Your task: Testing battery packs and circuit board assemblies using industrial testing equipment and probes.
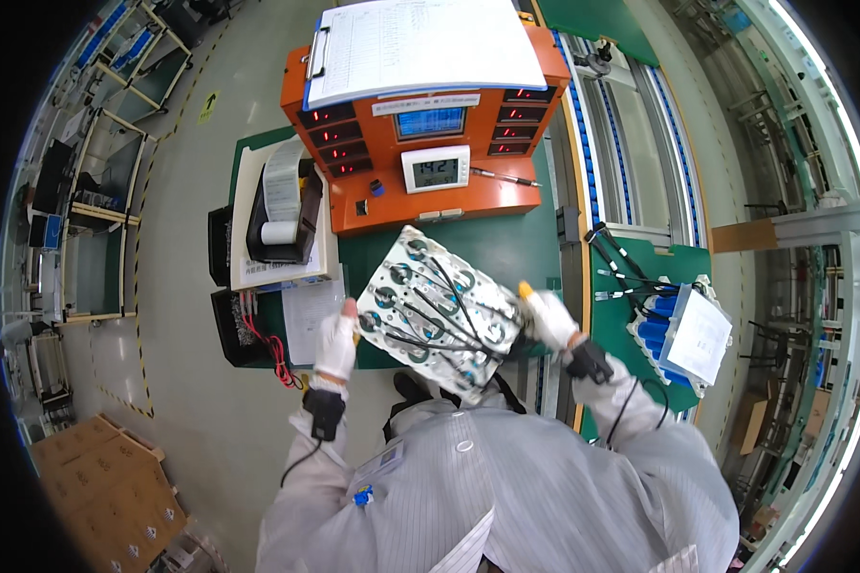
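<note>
Item: flat white battery-pack assembly (pixel 440 310), round cell ends and black leads showing on its face, held tilted in the air just in front of the orange test console (pixel 420 143), above the green bench mat (pixel 506 250). Left hand (pixel 336 342), gloved, fingers pressed together and clamped on the pack's left edge; right hand (pixel 549 317), gloved, closed round the right edge (whether the small yellow piece at its fingertips belongs to the glove or is a tool cannot be told). Nearby: label printer (pixel 282 205) to the console's left; clipboard with paper sheets (pixel 420 43) lying on the console's top; a second pack of blue cells (pixel 683 334) with a white card, to the console's right and nearer the person, on the conveyor side. Risks, as judged: the pack is carried by edge grips only, so a slipping glove could drop it onto the mat; the loose black leads could snag on the console front or a wrist cable and pull at their joints; tilting further could swing a corner into the console.
</note>
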A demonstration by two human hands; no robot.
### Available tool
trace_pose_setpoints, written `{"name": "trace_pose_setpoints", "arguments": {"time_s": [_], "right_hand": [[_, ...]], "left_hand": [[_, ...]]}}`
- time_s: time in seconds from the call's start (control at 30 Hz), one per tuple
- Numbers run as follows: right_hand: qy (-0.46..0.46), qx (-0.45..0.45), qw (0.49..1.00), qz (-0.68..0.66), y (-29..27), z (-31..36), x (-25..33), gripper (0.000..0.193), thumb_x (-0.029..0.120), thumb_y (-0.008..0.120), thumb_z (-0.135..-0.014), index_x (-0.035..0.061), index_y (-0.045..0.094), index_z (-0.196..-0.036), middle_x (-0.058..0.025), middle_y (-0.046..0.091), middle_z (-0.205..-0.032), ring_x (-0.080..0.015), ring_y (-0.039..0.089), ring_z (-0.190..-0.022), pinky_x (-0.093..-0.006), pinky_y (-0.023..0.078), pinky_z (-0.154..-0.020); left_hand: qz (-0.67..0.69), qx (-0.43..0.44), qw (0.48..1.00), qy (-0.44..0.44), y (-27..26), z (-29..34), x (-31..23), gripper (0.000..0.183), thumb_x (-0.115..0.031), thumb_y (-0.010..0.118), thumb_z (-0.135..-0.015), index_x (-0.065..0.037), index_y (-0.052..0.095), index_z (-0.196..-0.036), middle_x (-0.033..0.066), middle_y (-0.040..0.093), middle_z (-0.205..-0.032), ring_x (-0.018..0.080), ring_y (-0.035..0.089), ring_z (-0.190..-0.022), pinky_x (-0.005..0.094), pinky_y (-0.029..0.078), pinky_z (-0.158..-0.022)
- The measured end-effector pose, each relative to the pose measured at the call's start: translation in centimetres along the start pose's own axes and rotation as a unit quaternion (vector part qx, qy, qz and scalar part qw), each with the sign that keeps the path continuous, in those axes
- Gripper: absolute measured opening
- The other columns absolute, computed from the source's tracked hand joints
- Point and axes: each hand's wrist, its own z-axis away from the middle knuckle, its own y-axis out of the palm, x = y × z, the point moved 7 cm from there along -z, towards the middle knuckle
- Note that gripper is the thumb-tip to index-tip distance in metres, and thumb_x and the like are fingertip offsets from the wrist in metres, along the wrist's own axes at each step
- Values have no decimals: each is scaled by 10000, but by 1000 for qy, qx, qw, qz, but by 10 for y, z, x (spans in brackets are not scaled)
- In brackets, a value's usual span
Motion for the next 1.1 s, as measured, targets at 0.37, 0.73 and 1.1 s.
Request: {"name": "trace_pose_setpoints", "arguments": {"time_s": [0.37,0.73,1.1], "right_hand": [[36,44,924,-378,76,70,-65,568,509,418,-1031,-24,612,-990,-132,682,-791,-198,658,-641,-300,534,-610],[-3,127,988,-92,83,81,-58,466,328,588,-977,-63,582,-1231,-113,720,-1053,-135,653,-923,-258,501,-813],[-129,-194,962,-142,150,124,-13,385,214,725,-879,21,574,-1177,-75,661,-923,-129,590,-815,-296,493,-775]], "left_hand": [[-289,57,935,196,66,-129,-82,736,-611,355,-982,-5,653,-689,253,616,-710,446,626,-743,517,426,-653],[-132,42,973,185,32,-55,-118,320,-321,602,-977,-9,641,-1041,98,686,-842,143,657,-736,270,505,-649],[-118,225,953,165,77,159,-2,353,-336,616,-931,-21,692,-1069,182,708,-923,319,693,-853,385,521,-764]]}}
